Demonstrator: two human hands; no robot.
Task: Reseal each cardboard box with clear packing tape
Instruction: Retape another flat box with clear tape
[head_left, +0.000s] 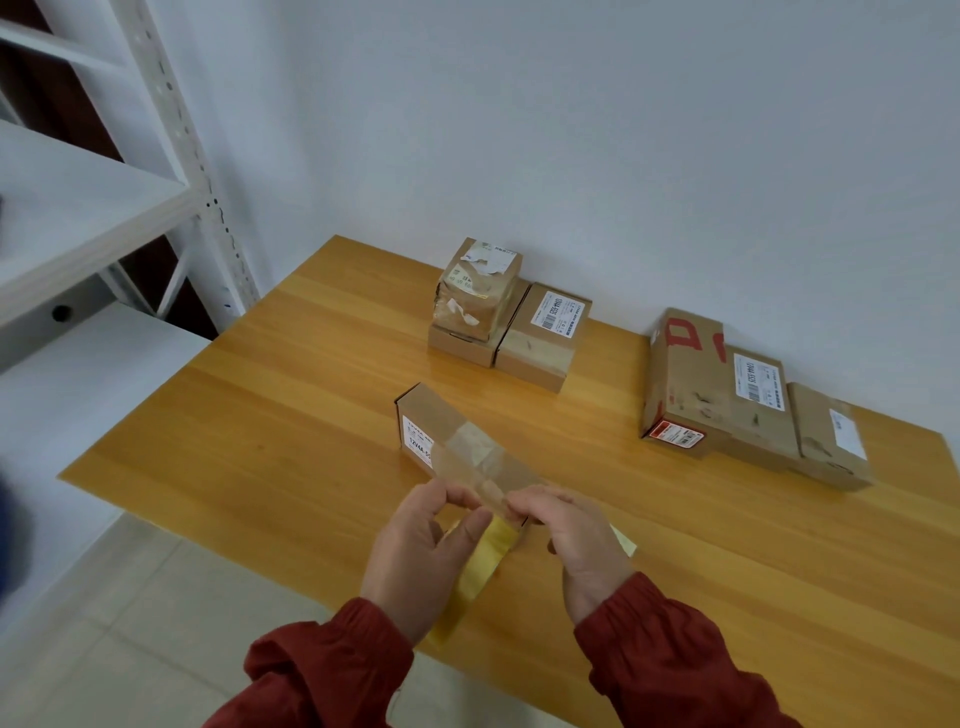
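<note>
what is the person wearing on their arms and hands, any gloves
The left sleeve and right sleeve are dark red and long, with gathered cuffs. The left hand and right hand are bare: no gloves, rings or watch visible.

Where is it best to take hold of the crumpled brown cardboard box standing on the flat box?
Probably from above, gripping across its upper side faces: the crumpled brown cardboard box stands taller than the barcode-labelled cardboard box close beside it, so only its upper part is free.
</note>
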